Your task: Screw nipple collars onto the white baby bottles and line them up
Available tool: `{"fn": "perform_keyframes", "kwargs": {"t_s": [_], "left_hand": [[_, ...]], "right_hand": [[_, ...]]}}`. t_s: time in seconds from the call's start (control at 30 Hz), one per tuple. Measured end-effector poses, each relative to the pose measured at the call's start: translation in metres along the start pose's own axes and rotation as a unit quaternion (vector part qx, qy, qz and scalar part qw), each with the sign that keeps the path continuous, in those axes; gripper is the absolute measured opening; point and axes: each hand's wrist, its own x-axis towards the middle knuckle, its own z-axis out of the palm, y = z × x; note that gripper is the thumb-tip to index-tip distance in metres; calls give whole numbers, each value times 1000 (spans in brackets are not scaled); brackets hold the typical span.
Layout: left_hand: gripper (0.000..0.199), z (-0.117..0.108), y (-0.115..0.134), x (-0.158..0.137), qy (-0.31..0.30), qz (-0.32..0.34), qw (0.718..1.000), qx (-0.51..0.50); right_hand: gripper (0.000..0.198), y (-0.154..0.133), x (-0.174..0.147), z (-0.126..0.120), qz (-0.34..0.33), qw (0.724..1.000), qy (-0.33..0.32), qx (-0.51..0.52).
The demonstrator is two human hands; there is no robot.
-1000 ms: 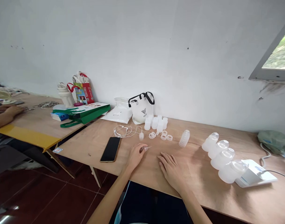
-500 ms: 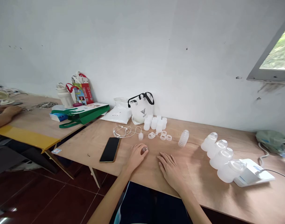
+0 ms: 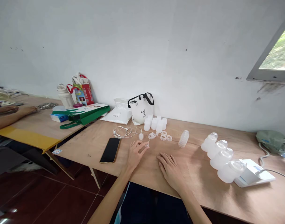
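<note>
My left hand (image 3: 135,154) pinches a small clear, teat-like piece (image 3: 147,145) between thumb and fingertips, low over the table. Its exact kind is too small to make out. A similar clear teat (image 3: 140,136) stands just beyond this hand. My right hand (image 3: 169,168) lies flat on the wood with its fingers stretched out, holding nothing. Beyond the hands are several translucent rings (image 3: 163,137) and a cluster of frosted white bottles (image 3: 154,123). A stack of clear domed caps (image 3: 183,139) stands farther right. Several frosted bottles with clear caps (image 3: 223,157) form a slanting row.
A black phone (image 3: 110,150) and white earphones (image 3: 125,132) lie left of my hands. A white tote bag (image 3: 142,110) and a white plastic packet (image 3: 117,112) sit by the wall. A white device (image 3: 254,172) with a cable is at right. Another person's hands (image 3: 18,112) rest on the neighbouring table.
My left hand has shifted slightly forward, and its fingers have turned the clear piece so that a thin tip points up. My right hand stays put. The other person's hands have moved right.
</note>
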Motion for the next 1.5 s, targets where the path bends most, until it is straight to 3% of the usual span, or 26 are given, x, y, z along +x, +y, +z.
{"fn": "perform_keyframes", "kwargs": {"t_s": [0.27, 0.37, 0.47, 0.6, 0.7, 0.77, 0.9, 1.07, 1.17, 1.23, 1.3, 1.37, 1.43, 1.5], "left_hand": [[18, -11, 8, 4, -83, -57, 987, -125], [17, -21, 8, 7, -127, -73, 977, -153], [14, -34, 6, 7, -195, -104, 964, -151], [14, -48, -2, 7, -266, -119, 952, -94], [38, -55, -9, 6, -277, -123, 950, -78], [44, -58, -13, 6, -278, -121, 951, -65], [26, -60, -22, 6, -281, -118, 952, -44], [19, -57, -32, 8, -283, -126, 945, -108], [16, -56, -31, 10, -294, -123, 940, -126], [18, -56, -29, 11, -295, -120, 936, -150], [23, -57, -30, 12, -300, -122, 928, -185], [26, -58, -33, 11, -299, -130, 923, -206], [29, -57, -39, 10, -273, -139, 935, -181], [34, -52, -44, 7, -219, -146, 957, -122]], "right_hand": [[40, 4, -3, 4, -2, 1000, -5, -5], [40, 14, 2, 5, -7, 999, -35, -6], [42, 26, 22, -2, 17, 996, -81, -11], [52, 41, 63, -9, 122, 987, -87, -59], [50, 49, 86, -6, 157, 982, -72, -76], [46, 49, 93, -1, 155, 983, -65, -76], [39, 38, 86, 0, 94, 992, -67, -59], [26, 12, 65, -12, -85, 991, -103, 6], [33, 0, 60, -15, -160, 980, -108, 39], [39, -2, 60, -15, -168, 979, -103, 51], [43, 2, 62, -16, -150, 984, -82, 50], [44, 13, 65, -18, -106, 994, -22, 33], [47, 28, 68, -22, -21, 996, 81, 6], [53, 47, 69, -27, 89, 977, 193, -15]]}}
